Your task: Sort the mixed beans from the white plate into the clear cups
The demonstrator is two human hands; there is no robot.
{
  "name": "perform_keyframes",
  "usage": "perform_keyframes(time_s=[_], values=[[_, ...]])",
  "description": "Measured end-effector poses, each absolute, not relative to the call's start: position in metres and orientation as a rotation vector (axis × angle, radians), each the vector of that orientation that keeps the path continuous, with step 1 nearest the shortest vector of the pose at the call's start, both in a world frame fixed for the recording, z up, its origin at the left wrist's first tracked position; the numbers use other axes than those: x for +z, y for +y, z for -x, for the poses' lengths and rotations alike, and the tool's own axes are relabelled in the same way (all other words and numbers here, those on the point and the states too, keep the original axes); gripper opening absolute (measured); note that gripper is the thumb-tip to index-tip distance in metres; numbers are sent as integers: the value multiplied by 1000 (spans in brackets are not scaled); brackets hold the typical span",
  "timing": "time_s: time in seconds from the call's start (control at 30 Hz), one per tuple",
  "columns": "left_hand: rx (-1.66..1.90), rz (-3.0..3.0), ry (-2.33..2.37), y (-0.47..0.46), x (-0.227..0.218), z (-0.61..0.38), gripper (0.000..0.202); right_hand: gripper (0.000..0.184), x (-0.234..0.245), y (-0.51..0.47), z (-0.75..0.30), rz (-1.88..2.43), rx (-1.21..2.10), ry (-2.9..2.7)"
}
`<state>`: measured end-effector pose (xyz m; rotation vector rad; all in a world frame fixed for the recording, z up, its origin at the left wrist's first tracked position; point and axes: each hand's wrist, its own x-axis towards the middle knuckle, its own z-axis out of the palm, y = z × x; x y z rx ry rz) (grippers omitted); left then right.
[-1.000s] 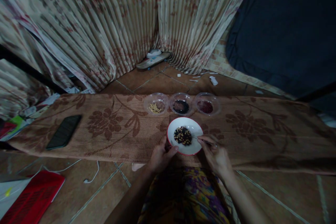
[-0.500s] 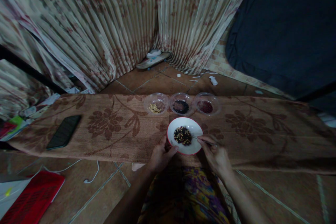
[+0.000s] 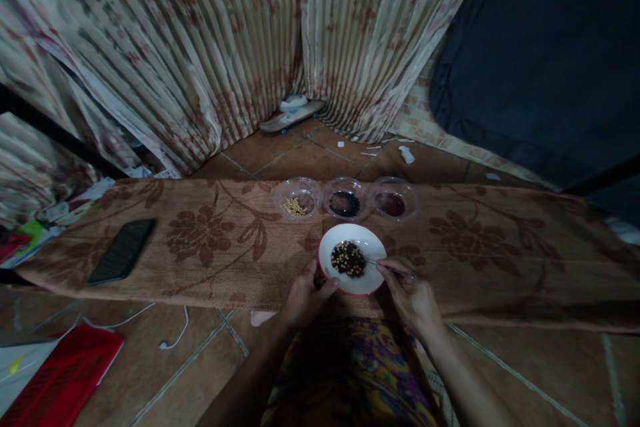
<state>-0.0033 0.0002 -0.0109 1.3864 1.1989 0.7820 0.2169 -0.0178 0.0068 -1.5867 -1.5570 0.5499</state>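
Observation:
A white plate with a red rim (image 3: 330, 243) lies on a brown flowered cloth (image 3: 210, 240) and carries a pile of mixed yellow and dark beans (image 3: 349, 258). My left hand (image 3: 306, 298) grips the plate's near left edge, thumb on the rim. My right hand (image 3: 411, 292) pinches thin metal tweezers (image 3: 385, 267), whose tips reach the right side of the bean pile. Behind the plate stand three clear bowls: one with yellow beans (image 3: 297, 199), one with black beans (image 3: 345, 198), one with red beans (image 3: 393, 198).
A black phone (image 3: 123, 251) lies on the cloth at the left. A red flat object (image 3: 65, 377) and a white cable (image 3: 173, 335) are on the tiled floor. Striped curtains (image 3: 200, 47) hang behind, with a sandal (image 3: 293, 113) at their foot. A dark mattress (image 3: 545, 60) fills the right.

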Motion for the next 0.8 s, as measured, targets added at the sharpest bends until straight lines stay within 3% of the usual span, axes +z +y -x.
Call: perform_keyframes(time_s=[0.8], values=[[779,-1405,1247,-1,-16,3,49,28,3,-20,-218,1573,512,-1567]])
